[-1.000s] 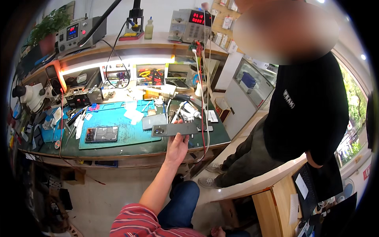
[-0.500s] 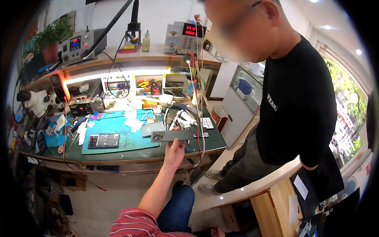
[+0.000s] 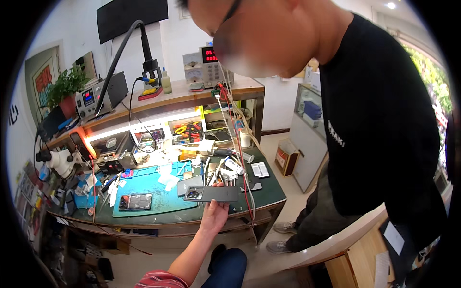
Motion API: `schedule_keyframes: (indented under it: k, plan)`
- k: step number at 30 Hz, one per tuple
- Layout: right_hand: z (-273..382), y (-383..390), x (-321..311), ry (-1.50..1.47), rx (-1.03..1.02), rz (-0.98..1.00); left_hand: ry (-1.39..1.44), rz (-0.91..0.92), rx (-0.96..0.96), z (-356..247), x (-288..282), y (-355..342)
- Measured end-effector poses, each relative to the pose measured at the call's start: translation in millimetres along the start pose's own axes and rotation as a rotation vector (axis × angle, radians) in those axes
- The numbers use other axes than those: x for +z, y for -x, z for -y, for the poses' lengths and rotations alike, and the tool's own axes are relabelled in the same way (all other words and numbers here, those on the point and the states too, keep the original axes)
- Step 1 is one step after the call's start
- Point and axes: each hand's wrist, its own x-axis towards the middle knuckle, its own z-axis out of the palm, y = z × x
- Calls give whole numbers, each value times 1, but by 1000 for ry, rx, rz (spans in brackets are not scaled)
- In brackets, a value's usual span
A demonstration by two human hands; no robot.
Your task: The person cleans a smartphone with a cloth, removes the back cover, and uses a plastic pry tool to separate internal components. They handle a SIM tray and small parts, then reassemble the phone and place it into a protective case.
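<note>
My left hand [image 3: 215, 215] is closed on a dark grey smartphone [image 3: 218, 194], held level above the front edge of the workbench. Its back faces up, with a round camera ring at the left end. Whether it is a whole phone or only the back cover, I cannot tell. My thumb is at the near edge and fingertips show at the far edge. Left of it, an opened phone [image 3: 136, 201] with its inner parts showing lies on the blue work mat [image 3: 158, 211]. A grey flat device [image 3: 189, 185] rests just behind the held phone. My right hand is out of view.
A person in a black shirt [image 3: 379, 120] stands close at the right, leaning over. Thin red and white cables [image 3: 238, 144] hang across the bench's right part. Tools and tubes [image 3: 234, 166] clutter the back. A microscope [image 3: 60, 161] stands at the left, a power supply [image 3: 209, 67] on the shelf.
The view has shifted, so the bench appears lower and the standing person larger and nearer. My left hand still holds the phone over the bench edge. My right hand has left the view.
</note>
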Motion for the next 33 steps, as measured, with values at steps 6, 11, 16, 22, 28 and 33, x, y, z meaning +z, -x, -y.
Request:
schedule_keyframes:
  k: [6, 11, 16, 22, 28, 33]
  plan:
    - [33, -20, 55, 418, -122, 61, -28, -20, -116, -13, 2, 1]
    - [16, -9, 92, 666, -150, 128, 33, 0, -255, -24, 4, -5]
    - [-17, -14, 142, 824, -154, 185, 204, 74, -552, -88, 19, 6]
    - [45, -8, 173, 450, -434, -157, -154, 72, -568, -161, 10, 89]
    - [216, 126, 117, -221, -472, 195, -242, -76, -467, -190, -31, 200]
    - [307, 240, 147, -402, -247, 481, -174, 160, -513, -199, -23, 213]
